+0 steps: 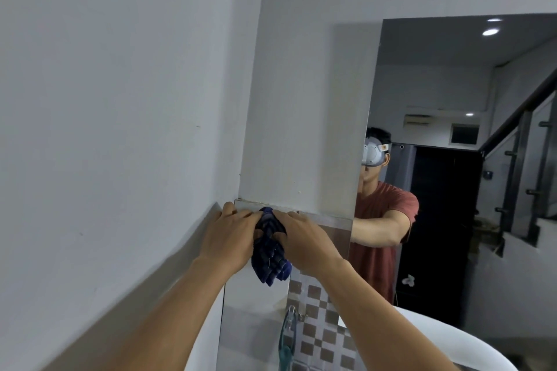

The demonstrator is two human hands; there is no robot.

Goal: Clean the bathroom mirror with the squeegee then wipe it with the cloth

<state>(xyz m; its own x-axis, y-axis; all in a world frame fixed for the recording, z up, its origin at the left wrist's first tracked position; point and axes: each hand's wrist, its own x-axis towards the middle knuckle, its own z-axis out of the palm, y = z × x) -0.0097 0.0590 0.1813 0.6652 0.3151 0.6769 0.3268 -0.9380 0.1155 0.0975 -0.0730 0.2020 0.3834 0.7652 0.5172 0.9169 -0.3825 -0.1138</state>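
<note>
A dark blue checked cloth (271, 250) hangs bunched between my two hands, against the tiled ledge at the wall corner. My left hand (230, 238) grips its left side, fingers curled over the top. My right hand (304, 238) pinches its right side. The mirror (452, 99) covers the wall to the right; its left edge runs just right of my right hand, and it reflects a person in a red shirt. A teal squeegee (287, 337) hangs on a hook below the cloth, between my forearms.
A white wall (105, 99) fills the left, meeting a white pillar (301, 99) at the corner. Brown and grey checked tiles (319, 325) lie under the ledge. A white basin rim (452, 334) curves at the lower right.
</note>
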